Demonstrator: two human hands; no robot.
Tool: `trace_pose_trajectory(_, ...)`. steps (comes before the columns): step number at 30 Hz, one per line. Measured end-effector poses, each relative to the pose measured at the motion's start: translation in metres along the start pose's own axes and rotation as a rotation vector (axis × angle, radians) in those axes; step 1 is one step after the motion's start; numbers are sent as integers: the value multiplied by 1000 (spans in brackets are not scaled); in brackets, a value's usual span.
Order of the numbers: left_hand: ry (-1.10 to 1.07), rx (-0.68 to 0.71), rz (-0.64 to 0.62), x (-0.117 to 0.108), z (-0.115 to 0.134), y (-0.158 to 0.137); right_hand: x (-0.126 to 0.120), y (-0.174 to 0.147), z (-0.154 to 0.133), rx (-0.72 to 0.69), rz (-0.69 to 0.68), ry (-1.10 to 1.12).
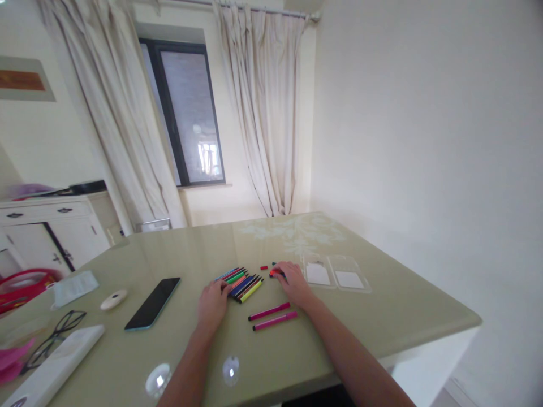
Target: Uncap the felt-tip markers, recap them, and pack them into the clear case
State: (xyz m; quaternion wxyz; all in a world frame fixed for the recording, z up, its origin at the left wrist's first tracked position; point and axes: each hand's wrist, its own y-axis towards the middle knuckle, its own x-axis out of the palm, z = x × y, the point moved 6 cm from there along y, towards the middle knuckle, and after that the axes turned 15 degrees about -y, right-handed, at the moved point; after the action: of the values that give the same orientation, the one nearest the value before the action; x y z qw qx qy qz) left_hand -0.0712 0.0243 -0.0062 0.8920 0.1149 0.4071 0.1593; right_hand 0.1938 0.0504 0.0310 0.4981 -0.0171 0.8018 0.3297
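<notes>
A row of uncapped felt-tip pens (251, 288) in several colours lies on the table, their dark tips pointing away to the right. At the near left end of the row is my left hand (213, 303), its fingers bent and closed at the end of one pen. Right of the row, my right hand (292, 282) has its fingers closed on small red-orange pen caps, partly hidden by the fingers. A single red cap (263, 268) lies just beyond. Between my forearms are a dark pink pen (269, 312) and a lighter pink pen (275, 321), apart from the row.
A clear plastic case (348, 272) with white cards lies opened beyond my right hand. On the left are a phone (153, 303), a white oval object (113, 299), glasses (55, 339), a face mask (76, 287) and a long white box (59, 367). A wall stands right of the table.
</notes>
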Motion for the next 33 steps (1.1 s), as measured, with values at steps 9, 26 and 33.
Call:
trace_pose_trajectory(9, -147, 11, 37, 2, 1, 0, 3, 0, 2, -25, 42, 21)
trace_pose_trajectory(26, -548, 210, -64, 14, 37, -3, -3, 0, 4, 7, 165, 369)
trace_pose_trajectory(33, -608, 198, -104, 14, 44, -7, -5, 0, -2, -14, 128, 386)
